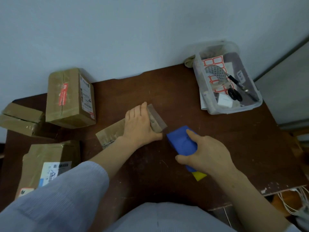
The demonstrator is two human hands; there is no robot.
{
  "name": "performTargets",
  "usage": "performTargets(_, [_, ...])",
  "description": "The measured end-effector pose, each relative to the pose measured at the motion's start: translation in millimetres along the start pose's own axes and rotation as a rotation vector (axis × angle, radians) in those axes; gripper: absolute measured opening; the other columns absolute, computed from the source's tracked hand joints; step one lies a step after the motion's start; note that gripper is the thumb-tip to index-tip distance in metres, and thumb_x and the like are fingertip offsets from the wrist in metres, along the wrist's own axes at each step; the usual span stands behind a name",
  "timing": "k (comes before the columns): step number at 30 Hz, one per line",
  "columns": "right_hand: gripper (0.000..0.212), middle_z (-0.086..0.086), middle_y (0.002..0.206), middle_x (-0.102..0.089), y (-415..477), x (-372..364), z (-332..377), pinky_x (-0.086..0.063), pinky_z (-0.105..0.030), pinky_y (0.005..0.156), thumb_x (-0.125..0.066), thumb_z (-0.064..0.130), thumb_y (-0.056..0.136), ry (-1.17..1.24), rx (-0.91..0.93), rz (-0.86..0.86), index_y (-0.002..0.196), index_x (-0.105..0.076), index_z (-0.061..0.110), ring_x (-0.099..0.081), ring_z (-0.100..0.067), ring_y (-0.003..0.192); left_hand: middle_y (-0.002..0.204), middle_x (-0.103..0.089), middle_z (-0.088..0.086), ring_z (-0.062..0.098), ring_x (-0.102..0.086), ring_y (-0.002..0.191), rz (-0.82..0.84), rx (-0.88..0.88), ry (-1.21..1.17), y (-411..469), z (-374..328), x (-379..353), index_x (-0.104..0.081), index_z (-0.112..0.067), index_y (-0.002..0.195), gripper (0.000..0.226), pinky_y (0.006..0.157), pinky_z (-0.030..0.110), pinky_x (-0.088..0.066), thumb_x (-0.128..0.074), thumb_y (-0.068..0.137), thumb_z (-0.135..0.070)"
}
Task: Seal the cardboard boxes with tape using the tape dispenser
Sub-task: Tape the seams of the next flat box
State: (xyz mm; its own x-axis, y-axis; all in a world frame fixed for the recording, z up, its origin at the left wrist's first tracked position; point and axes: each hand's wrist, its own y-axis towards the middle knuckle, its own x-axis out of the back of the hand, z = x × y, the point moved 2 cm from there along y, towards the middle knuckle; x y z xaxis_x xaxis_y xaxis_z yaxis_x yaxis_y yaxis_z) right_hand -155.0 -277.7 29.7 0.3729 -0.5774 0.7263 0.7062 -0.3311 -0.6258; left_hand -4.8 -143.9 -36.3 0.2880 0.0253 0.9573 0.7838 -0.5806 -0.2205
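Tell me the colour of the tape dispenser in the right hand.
The tape dispenser is blue, with a yellow piece under the right hand; head view.

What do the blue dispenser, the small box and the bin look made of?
The blue dispenser: likely plastic, smooth and matte, with moulded curves. The small box: brown cardboard, its glossy patches probably tape. The bin: clear, slightly cloudy plastic; contents show through its wall.
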Motion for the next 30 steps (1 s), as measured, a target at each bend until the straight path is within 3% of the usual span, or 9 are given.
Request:
performTargets(4, [0.095, -0.001, 0.114, -0.049, -0.2, -3.2, 2.0, -0.038, -0.025, 0.075, -0.059, 0.069, 0.072, 0.02, 0.01, 0.007, 0.15, -0.015, 0.037, -0.051, -0.016, 0.102, 0.132, -0.038, 0.004, 0.025, -0.035, 0.126, 0.026, -0.054, -0.067, 6.0, 2.0, 2.7, -0.024, -0.013, 0.141, 0.115, 0.109, 0.038, -0.02, -0.076, 0.052, -0.063])
performTargets(9, [0.093, 0.002, 0.103, -0.041, 1.3, 0.7, 0.2, -0.035, -0.024, 0.075, -0.059, 0.067, 0.074, 0.037, 0.013, -0.01, 0.15, -0.013, 0.038, -0.043, -0.012, 0.092, 0.15, -0.025, 0.006, 0.021, -0.017, 0.141, 0.165, -0.06, -0.095, 7.0, 5.9, 5.5, -0.005, -0.011, 0.15, 0.126, 0.117, 0.045, 0.006, -0.06, 0.059, -0.079])
performTargets(12, [0.093, 0.003, 0.1, -0.038, 2.6, 3.9, -3.2, -0.034, -0.024, 0.074, -0.06, 0.067, 0.074, 0.049, 0.007, -0.025, 0.15, -0.014, 0.037, -0.039, -0.011, 0.089, 0.15, -0.03, 0.009, 0.019, -0.018, 0.142, 0.093, -0.002, -0.314, 4.7, 4.5, 11.5, -0.001, -0.011, 0.151, 0.1, 0.116, 0.041, 0.009, -0.045, 0.073, -0.055])
performTargets(17, [0.093, 0.002, 0.101, -0.039, 2.9, 3.8, -6.9, -0.035, -0.025, 0.076, -0.06, 0.067, 0.074, 0.073, -0.001, -0.022, 0.15, -0.015, 0.037, -0.04, -0.012, 0.09, 0.16, 0.002, 0.007, 0.025, 0.011, 0.146, 0.057, 0.169, -0.062, -3.5, -7.6, 2.0, 0.005, -0.008, 0.151, 0.099, 0.113, 0.048, 0.014, -0.045, 0.083, -0.061])
performTargets(22, [0.093, 0.002, 0.102, -0.039, 4.1, 0.9, -10.7, -0.036, -0.025, 0.077, -0.06, 0.067, 0.074, 0.084, -0.01, -0.022, 0.15, -0.015, 0.038, -0.04, -0.012, 0.09, 0.154, -0.02, 0.011, 0.028, -0.009, 0.144, -0.012, 0.238, -0.067, -1.7, -15.9, -5.9, -0.006, -0.008, 0.15, 0.095, 0.114, 0.054, 0.005, -0.051, 0.08, -0.054])
performTargets(26, [0.093, 0.003, 0.101, -0.038, 4.6, 0.4, -10.7, -0.035, -0.024, 0.076, -0.06, 0.067, 0.074, 0.089, -0.009, -0.027, 0.15, -0.015, 0.038, -0.04, -0.011, 0.09, 0.135, -0.044, 0.009, 0.029, -0.031, 0.133, -0.105, 0.276, -0.036, 2.4, -21.9, -7.9, -0.036, -0.012, 0.137, 0.07, 0.114, 0.056, -0.003, -0.054, 0.079, -0.046])
performTargets(30, [0.093, 0.003, 0.099, -0.039, 5.0, -0.8, -11.5, -0.034, -0.024, 0.075, -0.061, 0.066, 0.074, 0.104, -0.003, -0.035, 0.15, -0.016, 0.038, -0.04, -0.011, 0.088, 0.125, -0.05, 0.007, 0.029, -0.038, 0.125, -0.108, 0.36, -0.074, 9.1, -23.9, -5.8, -0.045, -0.013, 0.122, 0.049, 0.114, 0.054, -0.008, -0.055, 0.081, -0.039])
